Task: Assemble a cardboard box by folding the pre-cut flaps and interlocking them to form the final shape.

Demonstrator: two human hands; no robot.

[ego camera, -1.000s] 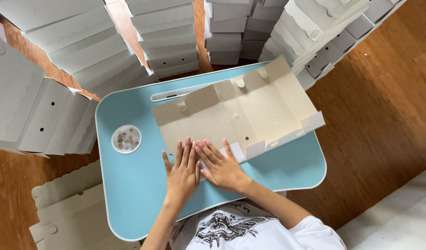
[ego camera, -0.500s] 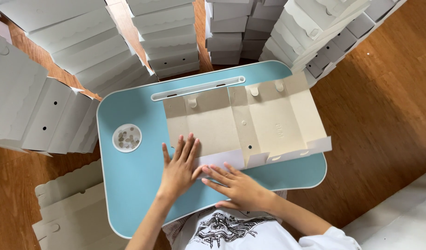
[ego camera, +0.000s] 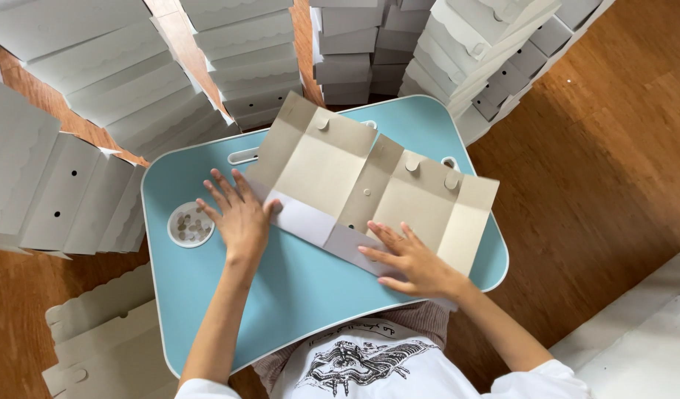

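Note:
A flat, creased cardboard box blank (ego camera: 358, 177), tan inside with a pale grey folded near flap, lies tilted across a small light-blue table (ego camera: 296, 295). My left hand (ego camera: 238, 214) lies flat with fingers spread at the blank's left near corner, pressing the flap's end. My right hand (ego camera: 405, 260) rests palm down on the grey flap near the blank's right part. Neither hand grips anything.
A round recess in the tabletop (ego camera: 190, 224) holds several small pale pieces, left of my left hand. Stacks of folded grey boxes (ego camera: 229, 52) ring the table at the back, left (ego camera: 52, 192) and right (ego camera: 488, 52). Flat blanks (ego camera: 103, 332) lie on the wooden floor at lower left.
The blank has turned on the table and now lies flatter and tilted. My hands have spread apart, the left toward the blank's left corner, the right along the near flap.

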